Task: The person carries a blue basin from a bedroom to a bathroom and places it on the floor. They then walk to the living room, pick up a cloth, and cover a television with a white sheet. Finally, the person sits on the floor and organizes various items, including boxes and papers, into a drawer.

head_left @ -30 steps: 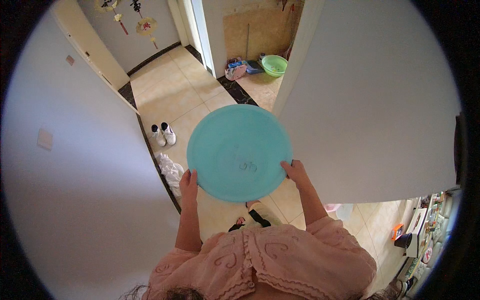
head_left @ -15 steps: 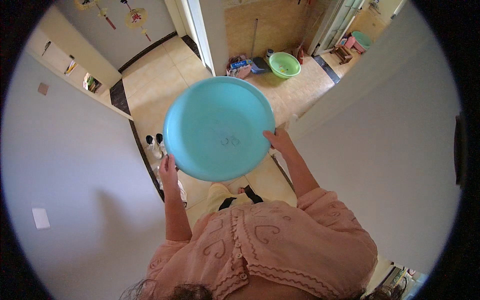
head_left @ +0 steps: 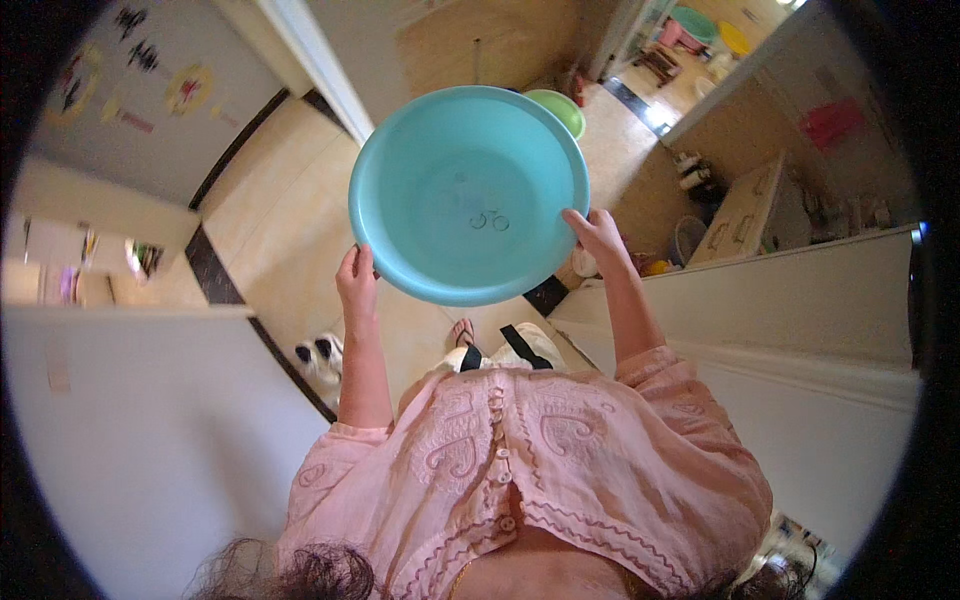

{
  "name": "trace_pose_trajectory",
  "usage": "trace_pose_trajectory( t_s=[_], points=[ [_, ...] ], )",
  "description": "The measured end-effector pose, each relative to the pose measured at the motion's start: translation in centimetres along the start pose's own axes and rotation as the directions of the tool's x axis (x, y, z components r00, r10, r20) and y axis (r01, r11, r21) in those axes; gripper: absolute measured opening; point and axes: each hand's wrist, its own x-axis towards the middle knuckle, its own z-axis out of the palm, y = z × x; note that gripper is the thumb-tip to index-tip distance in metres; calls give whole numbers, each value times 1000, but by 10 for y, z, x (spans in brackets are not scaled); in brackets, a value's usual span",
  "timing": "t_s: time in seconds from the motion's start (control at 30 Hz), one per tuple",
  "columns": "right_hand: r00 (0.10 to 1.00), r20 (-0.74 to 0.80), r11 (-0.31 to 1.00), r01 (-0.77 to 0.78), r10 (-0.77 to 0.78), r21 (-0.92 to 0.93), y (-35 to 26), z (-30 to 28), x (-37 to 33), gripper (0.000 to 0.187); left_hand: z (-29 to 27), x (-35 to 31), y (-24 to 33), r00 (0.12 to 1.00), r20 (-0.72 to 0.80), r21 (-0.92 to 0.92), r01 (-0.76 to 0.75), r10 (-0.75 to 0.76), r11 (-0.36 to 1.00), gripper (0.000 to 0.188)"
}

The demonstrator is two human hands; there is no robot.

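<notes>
Left of the turquoise basin (head_left: 470, 180), white shoes (head_left: 322, 352) now show clear of its outline on the tiled floor (head_left: 265, 215). Left hand (head_left: 358, 285) and right hand (head_left: 600, 243) clamp its rim; rightward, a pale cabinet (head_left: 742, 208) has come into view.

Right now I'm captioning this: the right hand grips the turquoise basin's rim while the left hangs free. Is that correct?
The left hand is not free: the head view shows it gripping the turquoise basin by its rim, as the right hand does.
</notes>
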Motion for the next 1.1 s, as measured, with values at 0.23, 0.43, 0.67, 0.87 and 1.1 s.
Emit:
trace_pose_trajectory(
  t_s=[0.23,0.43,0.67,0.87,1.1],
  points=[
    [978,-136,970,-125,155,207,12,-42,75,31,111,106,18,980,196,-25,-17,21,1000,25],
    [962,-236,970,-86,141,229,13,-101,151,37,205,173,23,945,327,99,-33,-1,994,19],
    [932,-308,955,-105,191,277,26,-166,219,36,328,232,41,872,489,97,-91,33,991,15],
    [863,-413,905,-109,292,411,34,-212,257,34,442,289,39,750,660,119,-165,46,979,20],
    [724,-508,844,-191,466,502,58,-279,291,31,594,346,16,586,808,100,-230,55,968,39]
  ],
)
